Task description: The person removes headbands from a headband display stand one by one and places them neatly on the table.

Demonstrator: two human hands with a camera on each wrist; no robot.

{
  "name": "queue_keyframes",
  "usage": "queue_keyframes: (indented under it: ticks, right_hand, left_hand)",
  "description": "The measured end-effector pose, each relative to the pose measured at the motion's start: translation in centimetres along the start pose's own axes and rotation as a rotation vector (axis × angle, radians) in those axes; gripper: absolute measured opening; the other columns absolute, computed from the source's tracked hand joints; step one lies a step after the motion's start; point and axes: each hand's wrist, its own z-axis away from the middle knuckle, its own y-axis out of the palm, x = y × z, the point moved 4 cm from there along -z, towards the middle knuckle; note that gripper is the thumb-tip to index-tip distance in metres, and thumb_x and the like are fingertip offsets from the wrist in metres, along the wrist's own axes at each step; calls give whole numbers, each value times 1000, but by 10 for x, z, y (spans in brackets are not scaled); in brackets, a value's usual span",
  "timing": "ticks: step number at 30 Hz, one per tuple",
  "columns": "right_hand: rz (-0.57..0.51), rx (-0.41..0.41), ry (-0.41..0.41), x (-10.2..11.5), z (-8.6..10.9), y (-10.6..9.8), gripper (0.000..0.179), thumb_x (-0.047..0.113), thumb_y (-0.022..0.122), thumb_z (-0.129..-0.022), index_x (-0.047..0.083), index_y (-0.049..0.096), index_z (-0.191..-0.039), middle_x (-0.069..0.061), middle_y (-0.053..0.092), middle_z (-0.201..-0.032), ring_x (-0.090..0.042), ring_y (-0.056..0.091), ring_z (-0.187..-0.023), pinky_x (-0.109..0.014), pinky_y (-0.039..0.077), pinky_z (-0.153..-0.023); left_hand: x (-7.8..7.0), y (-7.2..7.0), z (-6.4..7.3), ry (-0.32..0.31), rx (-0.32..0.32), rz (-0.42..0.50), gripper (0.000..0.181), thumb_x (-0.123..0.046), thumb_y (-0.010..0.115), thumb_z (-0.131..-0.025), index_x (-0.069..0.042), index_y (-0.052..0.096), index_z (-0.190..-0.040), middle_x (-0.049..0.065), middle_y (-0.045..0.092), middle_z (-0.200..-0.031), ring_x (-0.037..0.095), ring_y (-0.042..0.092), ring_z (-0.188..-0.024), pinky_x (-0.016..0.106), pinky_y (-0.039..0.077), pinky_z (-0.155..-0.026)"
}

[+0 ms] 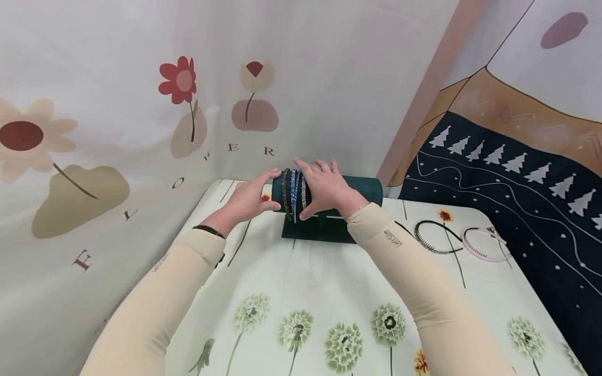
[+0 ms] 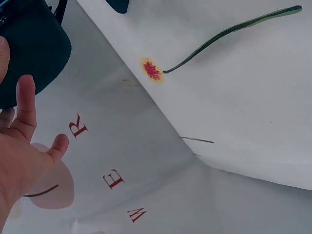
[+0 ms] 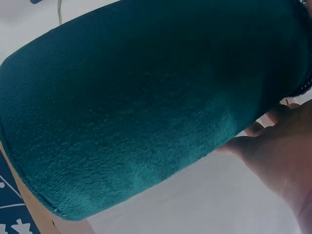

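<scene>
The headbands (image 1: 294, 189) sit round the padded roll (image 1: 369, 189) between the hands: the left hand (image 1: 250, 199) spread at one end, the right hand (image 1: 325, 188) spread against their other side. Uneven pushing could skew them or slip one off beside the left hand; heavy pressing might tip the stand (image 1: 305, 231).
</scene>
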Motion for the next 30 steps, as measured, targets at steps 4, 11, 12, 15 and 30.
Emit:
queue_keyframes:
  ticks: [4,11,12,15,30]
  right_hand:
    - [53,0,-12,3,-2,1,144,68,91,-72,24,-1,-173,-11,31,-176,-40,20,-165,-71,8,-133]
    - [-40,42,-16,-7,0,-5,136,61,91,-76,23,4,-174,-7,28,-178,-38,17,-166,-68,4,-135]
    - [-65,53,-13,-10,1,-6,134,60,91,-76,23,6,-174,-7,28,-178,-37,16,-166,-68,4,-135]
    - [-156,80,0,-21,2,-8,130,58,92,-76,19,15,-173,-8,32,-176,-38,15,-165,-67,3,-135]
    - [-284,30,-33,-32,8,-10,104,49,83,-87,16,27,-168,-11,38,-172,-38,34,-155,-59,31,-130]
  left_hand:
    - [0,0,-1,-2,4,3,96,-35,84,-94,-27,27,-170,1,26,-180,44,40,-157,68,36,-125]
    - [3,1,-1,-17,1,16,96,-35,84,-94,-30,26,-170,0,25,-180,45,40,-156,69,37,-124]
    - [4,1,-1,-20,0,19,96,-35,84,-94,-30,26,-170,0,25,-180,45,40,-156,69,38,-124]
    - [4,1,-1,-23,-4,20,96,-34,84,-93,-30,26,-170,0,24,-180,46,40,-156,69,39,-123]
    - [2,2,-3,-22,1,22,97,-35,84,-93,-30,26,-171,0,24,-180,45,39,-157,68,39,-123]
